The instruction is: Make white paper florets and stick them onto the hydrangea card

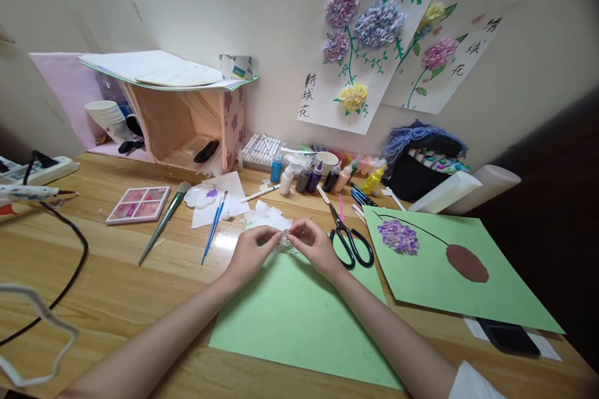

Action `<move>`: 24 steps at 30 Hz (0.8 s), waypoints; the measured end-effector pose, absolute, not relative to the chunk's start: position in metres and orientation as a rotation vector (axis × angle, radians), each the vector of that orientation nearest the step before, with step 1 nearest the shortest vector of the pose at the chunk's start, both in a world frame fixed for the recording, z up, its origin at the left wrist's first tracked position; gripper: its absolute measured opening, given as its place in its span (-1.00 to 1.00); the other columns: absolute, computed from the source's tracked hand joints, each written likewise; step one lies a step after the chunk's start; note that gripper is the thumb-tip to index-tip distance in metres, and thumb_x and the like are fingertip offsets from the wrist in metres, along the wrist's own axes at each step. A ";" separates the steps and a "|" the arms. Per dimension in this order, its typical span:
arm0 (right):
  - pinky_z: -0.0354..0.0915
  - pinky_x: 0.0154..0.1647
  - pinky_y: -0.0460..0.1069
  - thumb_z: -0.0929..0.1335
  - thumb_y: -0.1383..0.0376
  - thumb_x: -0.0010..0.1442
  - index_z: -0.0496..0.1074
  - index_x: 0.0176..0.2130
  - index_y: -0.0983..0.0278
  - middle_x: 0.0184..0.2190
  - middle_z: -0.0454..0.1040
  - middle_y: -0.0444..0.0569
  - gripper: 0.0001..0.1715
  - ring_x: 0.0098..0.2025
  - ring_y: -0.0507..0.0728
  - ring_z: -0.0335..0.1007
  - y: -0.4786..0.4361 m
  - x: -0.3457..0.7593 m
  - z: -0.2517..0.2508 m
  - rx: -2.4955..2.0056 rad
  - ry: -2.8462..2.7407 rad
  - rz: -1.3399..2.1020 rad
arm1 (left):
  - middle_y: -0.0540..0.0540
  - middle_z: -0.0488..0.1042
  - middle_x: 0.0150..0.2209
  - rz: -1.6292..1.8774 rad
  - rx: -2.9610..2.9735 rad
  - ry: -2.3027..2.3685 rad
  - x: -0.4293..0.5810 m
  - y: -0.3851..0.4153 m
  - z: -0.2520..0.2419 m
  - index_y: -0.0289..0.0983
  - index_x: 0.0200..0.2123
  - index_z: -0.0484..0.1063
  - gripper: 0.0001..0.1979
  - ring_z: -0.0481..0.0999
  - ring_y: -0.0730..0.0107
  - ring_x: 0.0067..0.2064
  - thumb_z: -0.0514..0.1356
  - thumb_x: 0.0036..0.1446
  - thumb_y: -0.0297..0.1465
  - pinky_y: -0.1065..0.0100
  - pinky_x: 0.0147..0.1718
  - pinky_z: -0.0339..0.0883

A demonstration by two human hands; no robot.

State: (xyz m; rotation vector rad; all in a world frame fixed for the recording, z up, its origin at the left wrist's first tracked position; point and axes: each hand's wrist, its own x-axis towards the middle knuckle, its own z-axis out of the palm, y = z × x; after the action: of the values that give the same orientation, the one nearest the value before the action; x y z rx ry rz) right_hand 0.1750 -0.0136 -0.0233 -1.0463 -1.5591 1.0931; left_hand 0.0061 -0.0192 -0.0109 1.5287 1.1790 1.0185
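Table [116, 280]: varnished wood, smooth, light sheen, grain showing. Green sheet [299, 318] on it: matt paper, flat, uncreased. Scrap [283, 239] at the sheet's far edge: thin white paper, crumpled. Scissors [349, 240] just right of the sheet: glossy black plastic handles, dull metal blades. Cable [77, 262] well left of the sheet: smooth black sheath, slight gloss.

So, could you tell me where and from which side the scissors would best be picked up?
The scissors lie flat beside the right hand, which pinches a white scrap; black loops face the person, blades point away at the bottles. So probably grip the loops, coming from the near side.
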 end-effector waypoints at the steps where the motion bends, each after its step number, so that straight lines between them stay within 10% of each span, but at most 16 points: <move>1: 0.35 -0.26 -0.01 0.37 0.19 0.08 0.35 -0.34 0.26 -0.38 0.41 -0.06 -0.81 -0.32 0.08 0.37 -0.014 0.175 -0.023 -1.060 -1.563 1.084 | -0.12 0.56 -0.38 1.015 1.505 1.172 0.006 -0.019 -0.012 -0.32 -0.39 0.51 -0.73 0.51 0.32 -0.33 0.17 0.05 -0.22 0.38 -0.30 0.35; 24: 0.36 -0.27 0.00 0.37 0.15 0.07 0.41 -0.34 0.27 -0.39 0.45 -0.03 -0.77 -0.33 0.10 0.40 -0.017 0.174 -0.020 -1.109 -1.634 1.023 | -0.14 0.58 -0.37 0.987 1.457 1.131 0.008 -0.017 -0.016 -0.34 -0.40 0.52 -0.74 0.54 0.32 -0.32 0.23 -0.02 -0.23 0.37 -0.29 0.40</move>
State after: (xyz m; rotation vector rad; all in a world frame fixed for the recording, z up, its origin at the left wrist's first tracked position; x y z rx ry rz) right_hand 0.1739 -0.0166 -0.0198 -1.1091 -1.6342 1.0231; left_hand 0.0077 -0.0171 -0.0158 1.4567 1.1307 0.9874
